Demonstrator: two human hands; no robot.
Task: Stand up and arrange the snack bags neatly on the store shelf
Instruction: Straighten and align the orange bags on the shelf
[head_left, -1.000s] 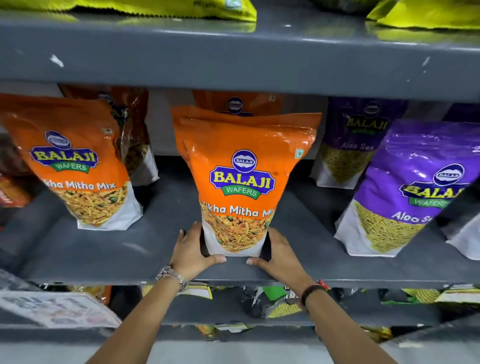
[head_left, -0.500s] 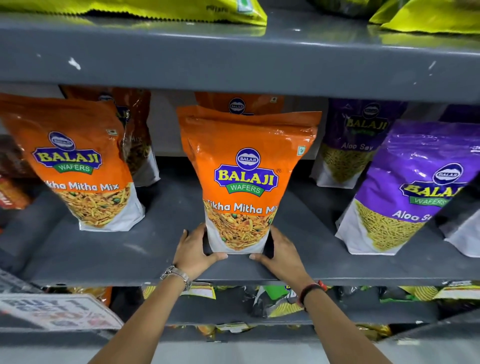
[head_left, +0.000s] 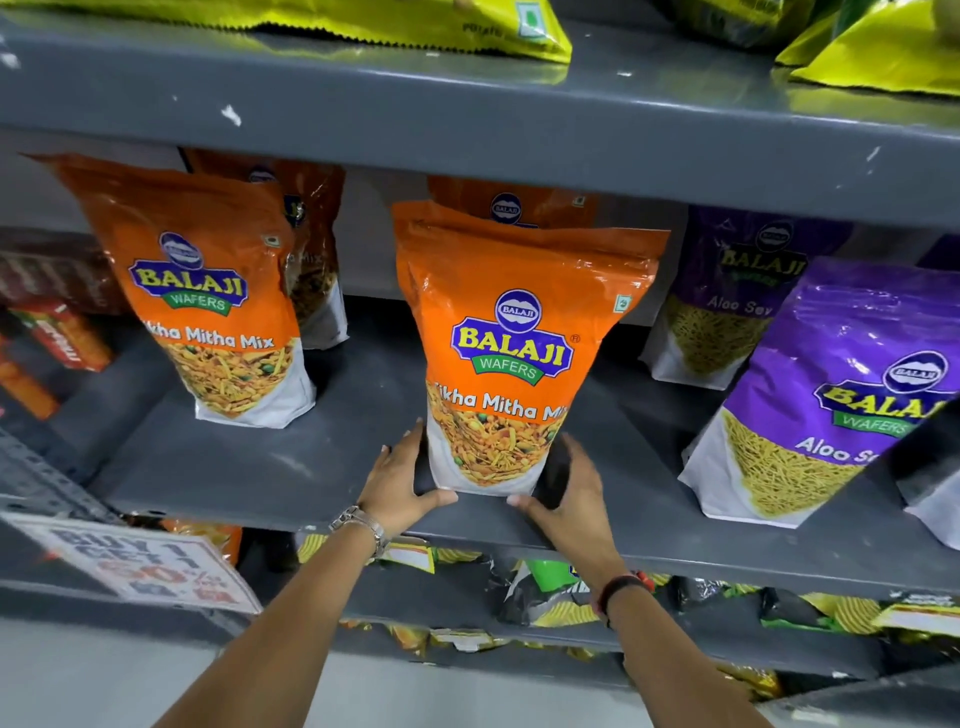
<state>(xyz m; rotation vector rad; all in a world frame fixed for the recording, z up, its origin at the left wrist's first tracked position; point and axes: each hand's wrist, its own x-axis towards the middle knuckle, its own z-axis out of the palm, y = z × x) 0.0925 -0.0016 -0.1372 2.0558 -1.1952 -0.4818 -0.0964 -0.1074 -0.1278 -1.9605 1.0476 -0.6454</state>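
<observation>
An orange Tikha Mitha Mix bag (head_left: 511, 332) stands upright near the front of the grey middle shelf (head_left: 249, 467). My left hand (head_left: 397, 483) cups its lower left corner and my right hand (head_left: 571, 493) cups its lower right corner, thumbs in front of its base. A second orange bag (head_left: 208, 291) stands to the left, with another (head_left: 311, 249) behind it. One more orange bag (head_left: 511, 205) peeks out behind the held one. Two purple Aloo Sev bags, one in front (head_left: 831, 395) and one behind (head_left: 737, 291), stand at the right.
The upper shelf edge (head_left: 467, 135) hangs low over the bag tops, with yellow bags (head_left: 415, 26) lying on it. Red packets (head_left: 57, 338) sit at the far left. A lower shelf holds several flat packets (head_left: 545, 592). A "Buy 1" sign (head_left: 140, 566) hangs at lower left.
The middle orange bag has shifted slightly back on the shelf between both hands and stands more upright. The view has moved a little to the left.
</observation>
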